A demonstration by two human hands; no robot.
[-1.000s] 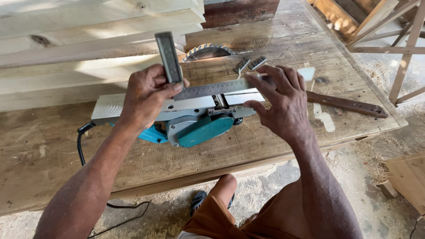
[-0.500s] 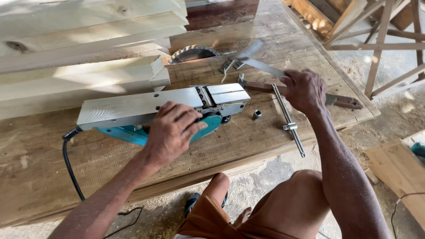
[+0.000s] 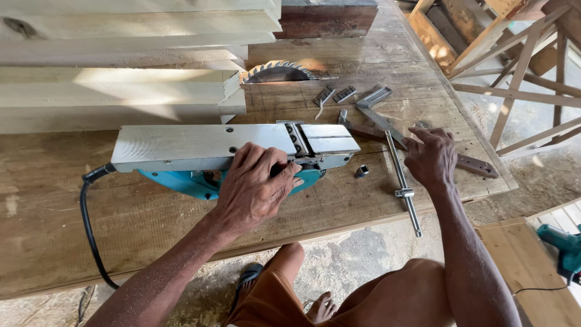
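Planer lies sole-up mid-frame on the table; your left hand has dropped from its top to clamp its near side. Your right hand has left the planer and now presses, fingers loosely curled, on the T-wrench at right. Socket, plates and saw blade crowd the upper middle.

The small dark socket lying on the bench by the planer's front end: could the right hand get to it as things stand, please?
Probably yes: the socket lies in the open on the bench, beside the right hand, with only the T-handle wrench lying between them.
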